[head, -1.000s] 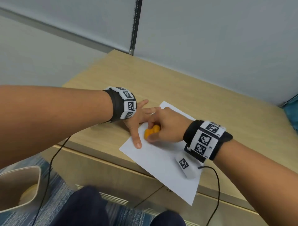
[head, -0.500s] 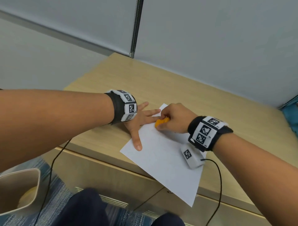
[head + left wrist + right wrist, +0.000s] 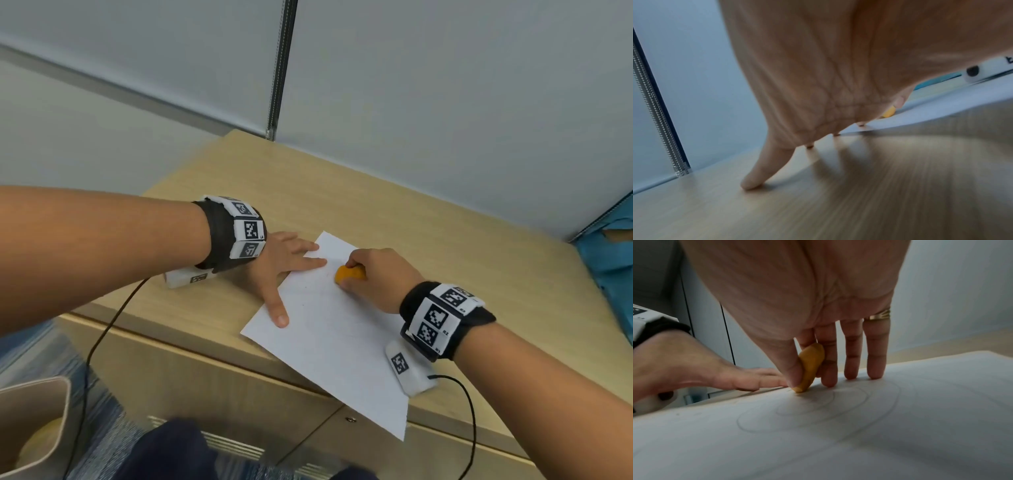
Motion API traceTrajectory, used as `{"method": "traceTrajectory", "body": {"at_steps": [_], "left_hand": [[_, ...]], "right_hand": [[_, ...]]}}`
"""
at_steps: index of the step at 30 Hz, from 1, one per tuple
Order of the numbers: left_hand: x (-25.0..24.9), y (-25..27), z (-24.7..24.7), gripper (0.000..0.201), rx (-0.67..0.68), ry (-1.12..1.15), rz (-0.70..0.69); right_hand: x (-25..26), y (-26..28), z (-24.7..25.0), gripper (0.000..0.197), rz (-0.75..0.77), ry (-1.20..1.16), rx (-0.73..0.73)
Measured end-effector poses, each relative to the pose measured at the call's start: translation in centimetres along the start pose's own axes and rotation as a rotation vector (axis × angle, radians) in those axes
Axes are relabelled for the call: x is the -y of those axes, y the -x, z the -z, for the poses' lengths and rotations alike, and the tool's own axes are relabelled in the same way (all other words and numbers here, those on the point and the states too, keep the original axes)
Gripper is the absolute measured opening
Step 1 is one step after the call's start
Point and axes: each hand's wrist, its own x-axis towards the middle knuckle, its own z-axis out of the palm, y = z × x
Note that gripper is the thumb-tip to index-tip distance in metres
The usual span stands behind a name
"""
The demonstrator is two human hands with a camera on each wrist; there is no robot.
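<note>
A white sheet of paper (image 3: 329, 339) with faint pencil rings (image 3: 818, 408) lies on the wooden desk (image 3: 428, 219), its near corner hanging over the front edge. My right hand (image 3: 373, 277) pinches a small orange eraser (image 3: 349, 274) between thumb and index finger, with the eraser's tip (image 3: 799, 389) on the paper. My left hand (image 3: 284, 267) lies flat with spread fingers, pressing the sheet's left edge. In the left wrist view the fingertips (image 3: 752, 183) touch the desk and the paper (image 3: 941, 105).
A grey partition wall (image 3: 445, 85) with a metal strip (image 3: 281, 68) stands behind the desk. A beige bin (image 3: 30, 428) sits on the floor at the lower left. Something blue (image 3: 613, 253) is at the right edge. Cables (image 3: 102, 339) hang from both wrists.
My right hand has carried the eraser up the sheet, away from the thumb of the left hand and toward the far corner. The left hand stays pressed on the paper.
</note>
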Motion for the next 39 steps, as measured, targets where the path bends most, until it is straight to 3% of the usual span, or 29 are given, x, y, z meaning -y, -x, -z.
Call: {"method": "traceTrajectory", "body": {"at_steps": [5, 10, 16, 20, 25, 28, 33, 37, 39], "left_hand": [[0.0, 1.6, 0.1, 0.127, -0.003, 0.008, 0.015], [0.9, 0.2, -0.2, 0.124, -0.118, 0.024, 0.043], [0.8, -1.6, -0.3, 0.136, -0.044, -0.020, 0.084], [0.8, -1.8, -0.4, 0.136, -0.031, -0.021, 0.088], [0.9, -2.0, -0.6, 0.133, -0.040, -0.032, 0.078], [1.0, -2.0, -0.7, 0.128, -0.040, -0.013, 0.066], [0.4, -1.4, -0.7, 0.125, -0.025, -0.022, 0.073], [-0.4, -0.6, -0.1, 0.106, -0.018, -0.017, 0.039], [0.0, -0.9, -0.4, 0.117, -0.028, -0.014, 0.060]], "right_hand": [[0.5, -0.6, 0.4, 0.025, 0.079, -0.019, 0.024], [0.5, -1.1, 0.7, 0.029, 0.092, -0.030, 0.051], [1.3, -1.6, 1.1, 0.032, 0.195, 0.036, 0.119], [1.8, -1.8, 0.8, 0.037, 0.204, 0.073, 0.075], [2.9, -2.5, -0.1, 0.033, 0.181, -0.235, 0.005], [3.9, -2.5, -0.5, 0.034, 0.189, -0.334, 0.083], [4.6, -1.8, -0.8, 0.027, 0.246, -0.268, 0.092], [5.5, -1.6, -1.6, 0.025, 0.346, -0.163, 0.120], [5.0, -2.2, -1.1, 0.025, 0.322, -0.145, 0.139]]}}
